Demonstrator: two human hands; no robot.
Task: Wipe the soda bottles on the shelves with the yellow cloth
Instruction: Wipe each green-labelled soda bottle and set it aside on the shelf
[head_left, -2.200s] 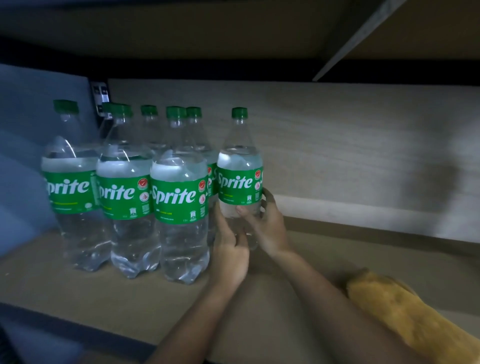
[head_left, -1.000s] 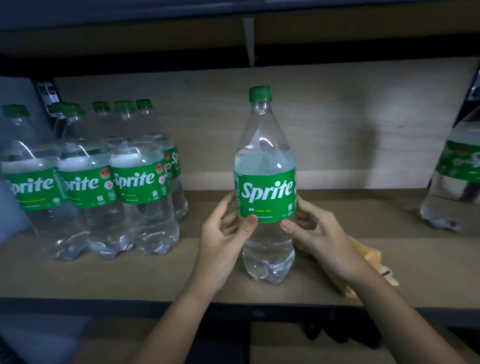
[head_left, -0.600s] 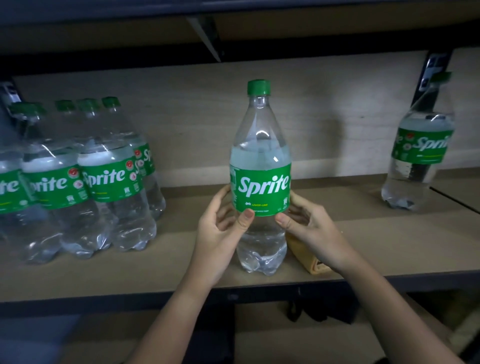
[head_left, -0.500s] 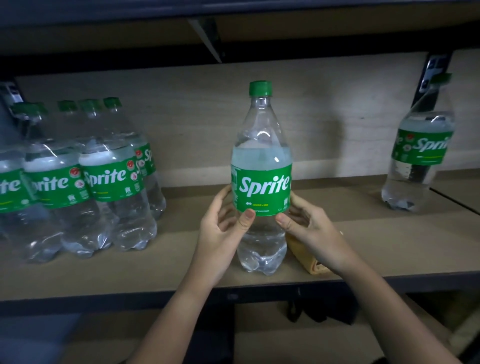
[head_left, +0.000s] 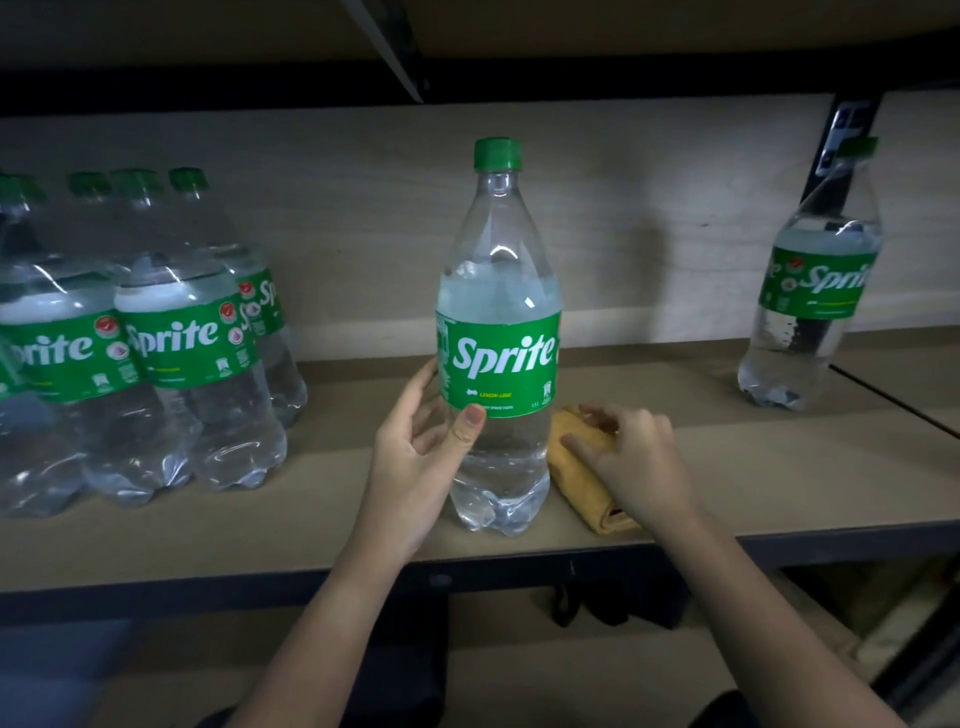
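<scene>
The centre bottle (head_left: 498, 332) has a green label reading "Sprite" with small yellow "LEMON-LIME" beneath. At nine o'clock, the clustered bottles (head_left: 171, 332) show "Sprite" and "prite". At three o'clock, a lone bottle (head_left: 815, 291) reads "Sprit".

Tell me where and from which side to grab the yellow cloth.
Probably pinch the yellow cloth at its thick folded middle, coming from above and the right, where the right hand already rests. The center bottle, gripped by the left hand, blocks its left side.
</scene>
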